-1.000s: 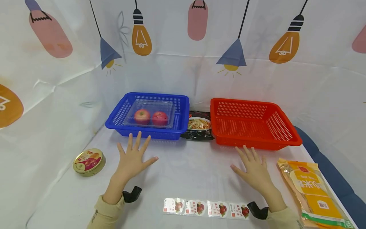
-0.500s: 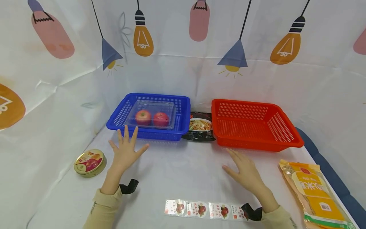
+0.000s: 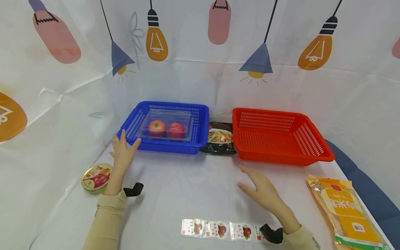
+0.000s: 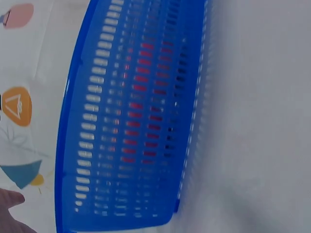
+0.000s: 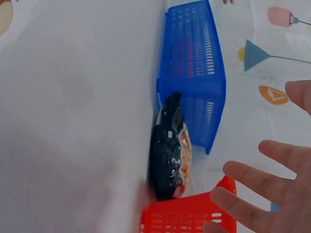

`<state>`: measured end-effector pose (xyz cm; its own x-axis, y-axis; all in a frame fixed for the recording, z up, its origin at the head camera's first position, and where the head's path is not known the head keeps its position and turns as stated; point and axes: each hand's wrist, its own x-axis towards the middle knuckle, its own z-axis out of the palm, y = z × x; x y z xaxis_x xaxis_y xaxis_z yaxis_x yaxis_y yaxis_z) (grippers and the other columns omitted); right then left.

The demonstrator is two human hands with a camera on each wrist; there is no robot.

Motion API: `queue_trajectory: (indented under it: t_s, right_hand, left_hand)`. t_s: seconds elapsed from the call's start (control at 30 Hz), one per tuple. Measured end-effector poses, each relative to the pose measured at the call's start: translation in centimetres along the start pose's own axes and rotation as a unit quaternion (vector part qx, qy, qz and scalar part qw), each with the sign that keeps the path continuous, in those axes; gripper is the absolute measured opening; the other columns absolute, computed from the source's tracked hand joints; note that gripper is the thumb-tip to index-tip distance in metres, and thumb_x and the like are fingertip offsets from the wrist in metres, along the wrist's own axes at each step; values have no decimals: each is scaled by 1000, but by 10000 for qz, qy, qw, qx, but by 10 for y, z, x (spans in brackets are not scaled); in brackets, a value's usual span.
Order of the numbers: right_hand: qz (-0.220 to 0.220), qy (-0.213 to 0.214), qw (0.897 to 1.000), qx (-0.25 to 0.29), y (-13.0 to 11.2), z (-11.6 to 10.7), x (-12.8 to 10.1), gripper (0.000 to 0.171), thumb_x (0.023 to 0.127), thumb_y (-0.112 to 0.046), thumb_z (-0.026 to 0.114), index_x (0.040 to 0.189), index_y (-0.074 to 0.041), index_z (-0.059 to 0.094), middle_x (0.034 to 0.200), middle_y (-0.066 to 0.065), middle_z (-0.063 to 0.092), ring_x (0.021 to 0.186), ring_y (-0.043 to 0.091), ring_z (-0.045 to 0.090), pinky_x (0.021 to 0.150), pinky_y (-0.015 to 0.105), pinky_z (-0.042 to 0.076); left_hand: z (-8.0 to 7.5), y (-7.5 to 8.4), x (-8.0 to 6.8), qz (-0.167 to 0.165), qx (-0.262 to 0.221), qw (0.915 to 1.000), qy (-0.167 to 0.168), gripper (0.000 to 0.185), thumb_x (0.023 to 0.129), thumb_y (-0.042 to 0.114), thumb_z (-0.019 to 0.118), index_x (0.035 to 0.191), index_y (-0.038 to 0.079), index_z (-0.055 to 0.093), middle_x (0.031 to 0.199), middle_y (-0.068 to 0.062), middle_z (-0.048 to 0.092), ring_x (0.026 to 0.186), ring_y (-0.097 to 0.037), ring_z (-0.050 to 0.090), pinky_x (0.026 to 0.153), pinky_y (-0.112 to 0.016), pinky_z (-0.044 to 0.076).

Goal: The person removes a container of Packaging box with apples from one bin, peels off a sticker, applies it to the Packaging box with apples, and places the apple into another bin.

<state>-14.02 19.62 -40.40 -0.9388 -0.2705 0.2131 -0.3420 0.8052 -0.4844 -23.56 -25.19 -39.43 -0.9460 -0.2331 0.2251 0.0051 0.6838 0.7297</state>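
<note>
My left hand (image 3: 123, 154) is raised with fingers spread near the front left corner of the blue basket (image 3: 168, 147). In the head view its fingertips overlap the rim; whether they touch cannot be told. The left wrist view has the slotted wall of the blue basket (image 4: 189, 116) and a bit of the hand (image 4: 10, 213). Two apples (image 3: 157, 128) lie in a clear plastic box (image 3: 145, 130) inside that basket. A round tin (image 3: 97, 178) stands beside my left wrist, partly hidden by it. My right hand (image 3: 262, 189) hovers over the table, fingers extended, holding nothing.
A red basket (image 3: 281, 159) stands at the back right. Between the baskets lies a black noodle packet (image 3: 220, 137). A yellow food bag (image 3: 347, 208) is at the right edge. A strip of apple stickers (image 3: 218, 230) lies in front, its right end hidden by the right wrist strap.
My left hand has moved left and forward to the blue basket's corner. The right hand has shifted slightly left, its fingers drawing together. The objects on the table stay put.
</note>
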Motion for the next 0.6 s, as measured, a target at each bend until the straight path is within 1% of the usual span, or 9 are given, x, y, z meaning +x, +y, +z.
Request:
queue_trajectory:
  t_s: [0.07, 0.17, 0.27, 0.37, 0.43, 0.6]
  right_hand:
    - [14, -17, 10000, 25, -2, 0, 0, 57, 86, -34, 63, 135, -10, 47, 127, 10, 57, 118, 34, 48, 96, 59, 33]
    - [57, -54, 10000, 54, -4, 0, -1, 57, 86, -33, 64, 135, -11, 47, 125, 10, 58, 117, 34, 49, 95, 59, 34]
    - [96, -98, 9999, 80, -6, 0, -2, 55, 86, -34, 63, 134, -12, 49, 121, 8, 60, 112, 31, 53, 93, 57, 38]
    - [86, -165, 9997, 136, -8, 0, -2, 53, 87, -37, 62, 133, -14, 50, 116, 5, 63, 104, 26, 57, 89, 53, 43]
    - [51, -228, 9996, 165, -10, 0, -2, 52, 87, -39, 61, 132, -15, 51, 112, 1, 64, 100, 22, 58, 86, 50, 45]
    - [-54, -399, 9988, 281, -15, 1, -1, 47, 88, -38, 60, 130, -17, 54, 107, -3, 65, 94, 16, 60, 81, 42, 48]
  left_hand:
    - [-5, -4, 7, -193, -240, 9994, 152, 83, 92, 52, 44, 149, 7, 4, 149, -26, -13, 135, -45, -12, 93, -75, -9]
    - [-11, -8, 14, -463, -526, 9972, 270, 82, 92, 52, 43, 149, 8, 3, 151, -24, -10, 138, -40, -10, 97, -72, -8]
    - [-15, -12, 20, -741, -916, 9927, 252, 82, 92, 52, 42, 149, 9, 1, 151, -22, -11, 138, -36, -9, 104, -64, -6]
    - [-16, -16, 24, -965, -1353, 9858, 227, 82, 92, 51, 42, 149, 10, -1, 153, -17, -8, 140, -33, -5, 111, -54, 0]
    - [-17, -19, 27, -1080, -1605, 9809, 216, 82, 93, 49, 43, 149, 9, -2, 154, -15, -4, 140, -30, -1, 113, -47, 4]
    - [-17, -21, 33, -1350, -2196, 9659, 258, 82, 92, 42, 47, 149, 9, -3, 153, -18, 5, 139, -32, 9, 113, -44, 11]
